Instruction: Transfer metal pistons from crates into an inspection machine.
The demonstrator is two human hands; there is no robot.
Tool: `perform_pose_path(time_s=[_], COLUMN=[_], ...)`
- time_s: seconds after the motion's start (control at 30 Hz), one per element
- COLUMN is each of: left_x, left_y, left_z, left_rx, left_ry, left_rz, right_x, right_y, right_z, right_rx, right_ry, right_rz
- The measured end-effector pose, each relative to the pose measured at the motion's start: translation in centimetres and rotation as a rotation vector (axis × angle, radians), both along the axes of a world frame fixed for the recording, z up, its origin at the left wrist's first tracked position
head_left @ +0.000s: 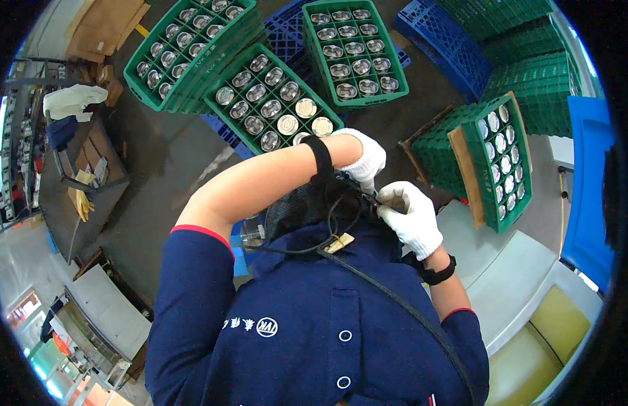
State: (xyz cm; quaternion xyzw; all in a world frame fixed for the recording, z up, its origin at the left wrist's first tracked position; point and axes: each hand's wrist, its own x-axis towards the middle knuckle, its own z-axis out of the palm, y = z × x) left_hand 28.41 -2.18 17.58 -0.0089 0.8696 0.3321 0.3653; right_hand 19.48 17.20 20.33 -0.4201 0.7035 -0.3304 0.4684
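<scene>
Green plastic crates surround the work position. The far centre crate [371, 102] has 15 cells, each holding a silver part [348, 31] with a recessed, polished metal face. The near centre crate [301, 84] carries similar silver parts and 4 visible cream discs [287, 124], 1 partly covered by the left wrist. The far left crate [209, 57] also contains silver parts, as does the right crate [476, 159], beside which stands a flat brown sheet [466, 177]. A blue lattice pallet [442, 47] lies at far right.

A small dark fitting [367, 196] is located between the hands, near the waist. The left hand [363, 161], in a white knit glove, bends down at it; its grip cannot be told. The right hand [410, 215], gloved alike, curls its thumb and fingers narrowly at the fitting; whether they grip it cannot be told. Black, flexible cable [422, 322] loops near the fitting, passes a flat cream tag [340, 243] and crosses the navy fabric shirt [287, 365].
</scene>
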Motion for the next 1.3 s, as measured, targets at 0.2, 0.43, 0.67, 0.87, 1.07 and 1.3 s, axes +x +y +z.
perform_pose_path(time_s=[0.2, 0.43, 0.67, 0.87, 1.07, 1.3], left_x=[-0.6, -0.3, -0.4, 0.3, 0.0, 0.8], left_y=[0.7, 0.4, 1.3, 0.7, 0.7, 1.9], left_z=[-1.7, -2.2, -2.3, -1.2, -1.1, 0.8], left_rx=[-0.028, 0.029, -0.024, 0.136, 0.149, 0.000], left_ry=[0.084, 0.120, 0.139, 0.197, 0.144, 0.212], left_rz=[-0.027, -0.027, -0.055, 0.109, 0.090, 0.066], right_x=[0.5, 0.3, 0.0, -0.4, -0.2, 1.4], right_y=[0.4, 1.2, 1.4, -0.3, -0.9, -2.3], right_z=[0.1, -0.7, -1.6, -0.7, -1.4, -1.5], right_rx=[-0.074, -0.035, -0.005, 0.043, 0.139, 0.210], right_ry=[-0.124, -0.170, -0.008, 0.267, 0.361, 0.497], right_rz=[-0.125, -0.216, -0.113, 0.116, 0.225, -0.001])
